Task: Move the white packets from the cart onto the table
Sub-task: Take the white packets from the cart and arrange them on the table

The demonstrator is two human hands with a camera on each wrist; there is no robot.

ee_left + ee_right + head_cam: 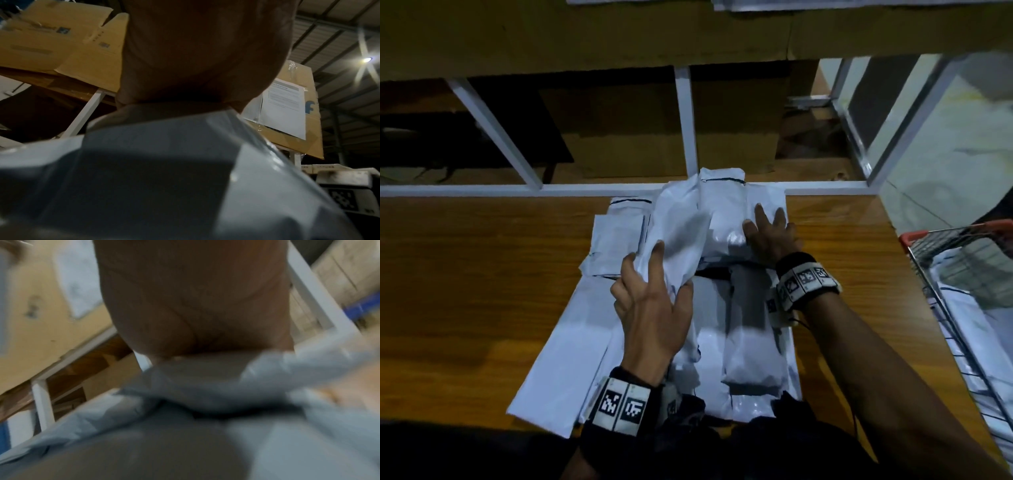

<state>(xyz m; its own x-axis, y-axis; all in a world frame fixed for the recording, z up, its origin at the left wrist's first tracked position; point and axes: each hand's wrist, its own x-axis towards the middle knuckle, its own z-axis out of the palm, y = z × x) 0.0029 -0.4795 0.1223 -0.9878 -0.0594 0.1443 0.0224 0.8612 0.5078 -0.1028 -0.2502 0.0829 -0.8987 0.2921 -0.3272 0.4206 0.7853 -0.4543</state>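
Several white packets [750, 346] lie heaped in the middle of the wooden table [482, 274]. My left hand [673, 267] grips the near end of one white packet [678, 229], which is raised and tilted over the heap; in the left wrist view my palm [195, 56] sits over that packet [164, 162]. My right hand [762, 219] presses flat, fingers straight, on another packet [726, 212] at the far side of the heap. The right wrist view is blurred and shows my palm [195, 305] on crumpled white plastic [205, 386]. The cart [941, 236] stands at the right and holds more white packets [983, 318].
A white metal shelf frame [683, 120] rises along the table's far edge, with cardboard boxes [619, 137] behind it and a brown shelf above. The cart's red-rimmed wire basket sits close to the table's right edge. Bare wood lies left of the heap.
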